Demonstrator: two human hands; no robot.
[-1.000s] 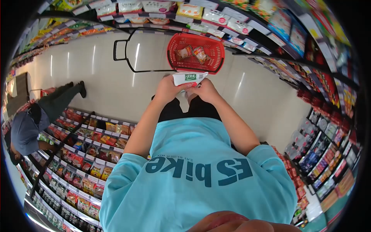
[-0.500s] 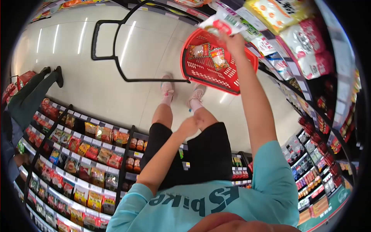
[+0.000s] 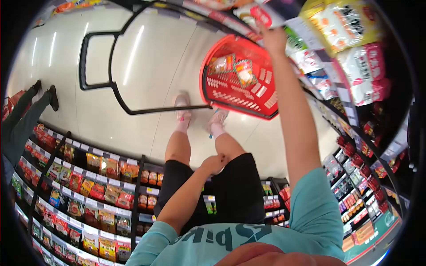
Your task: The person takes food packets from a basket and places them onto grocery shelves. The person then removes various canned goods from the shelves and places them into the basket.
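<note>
My right hand [image 3: 274, 41] reaches out at the upper right, its fingers closed on a white plastic packet [image 3: 261, 16] with a pink-red label. The packet is at the shelf edge, just beyond the basket; its contents cannot be made out. My left hand [image 3: 214, 164] rests curled at the hem of my black shorts, and nothing shows in it. Below and left of my right hand, a red shopping basket [image 3: 237, 101] stands on the floor by my feet. Two small patterned packets, a left one [image 3: 222, 64] and a right one [image 3: 245, 73], lie inside it.
A long black handle [image 3: 116, 88] extends left from the basket. Shelves on the right hold a yellow bag [image 3: 344, 26] and white-and-pink bags [image 3: 361, 73]. Behind me is a shelf of packaged foods [image 3: 97, 190]. Another person's legs [image 3: 26, 117] are at the far left.
My right hand has moved the white packet away from over the basket toward the shelf. The view has shifted, with basket and handle now further left. My left hand stays by my thigh.
</note>
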